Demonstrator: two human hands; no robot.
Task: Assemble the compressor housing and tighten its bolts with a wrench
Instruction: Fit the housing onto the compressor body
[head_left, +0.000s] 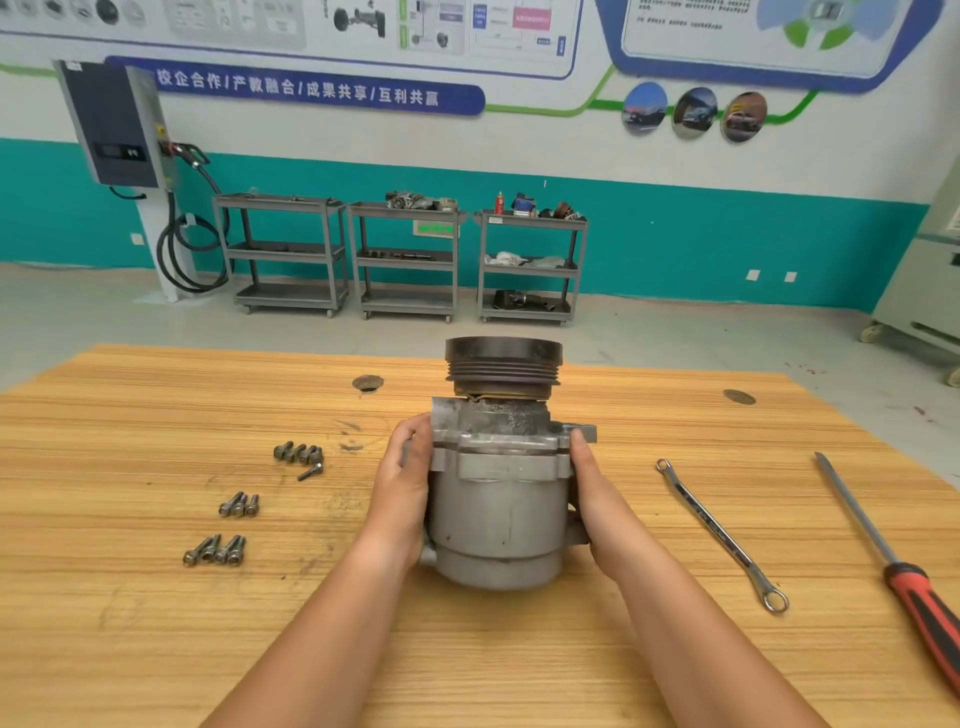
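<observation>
- Left hand (402, 483) and right hand (592, 499) are clasped round opposite flanks of the compressor housing (498, 519), which is gripped between them; no tool is held.
- On the worktop (156, 649), the housing is kept at the middle, its black grooved pulley (503, 364) turned away from the person. Whether it rests fully or is slightly lifted cannot be told.
- The step in hand is judged to be seating and squaring the housing parts at the flange; no bolt is seen fitted yet.
- A red-handled screwdriver (883, 545) lies untouched at the right edge.
- The wrench (719, 535) lies between the screwdriver and the housing, within the right hand's reach.
- The bolts (239, 505) are laid in three small clusters left of the housing.
- Next, one hand would need to be freed while the housing is steadied by the other. A bolt would be started by finger through a flange ear before the wrench is taken up.
</observation>
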